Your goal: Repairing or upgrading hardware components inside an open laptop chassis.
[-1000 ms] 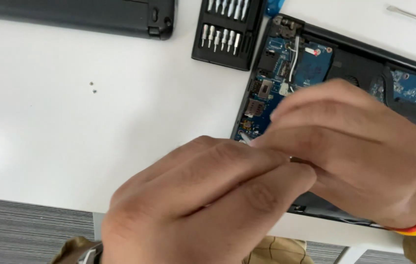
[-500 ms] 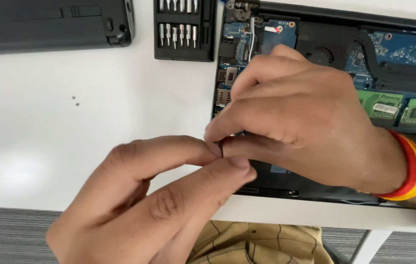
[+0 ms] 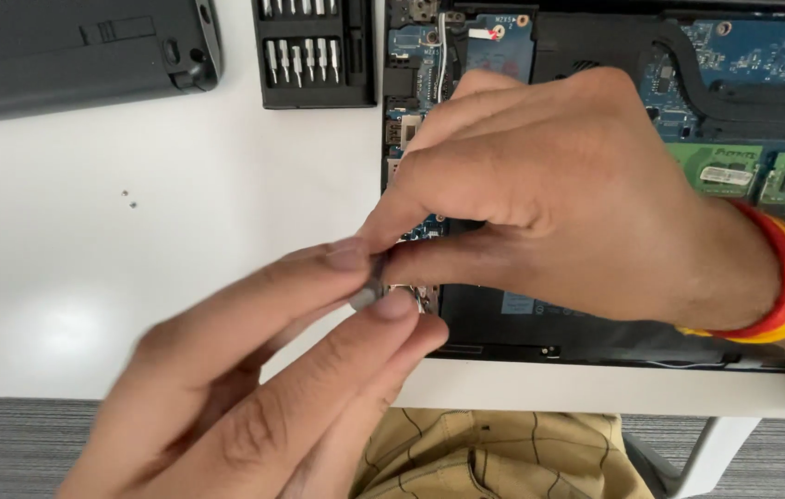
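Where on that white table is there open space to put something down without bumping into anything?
The widest bare patch is the white table left of the opened laptop and below the black cover and bit case; only two tiny screws lie there. It is crowded at the laptop's left edge, where the left hand and right hand pinch a small grey part.

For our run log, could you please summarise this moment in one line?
left hand: pinching small grey part | right hand: pinching same part | below: open laptop
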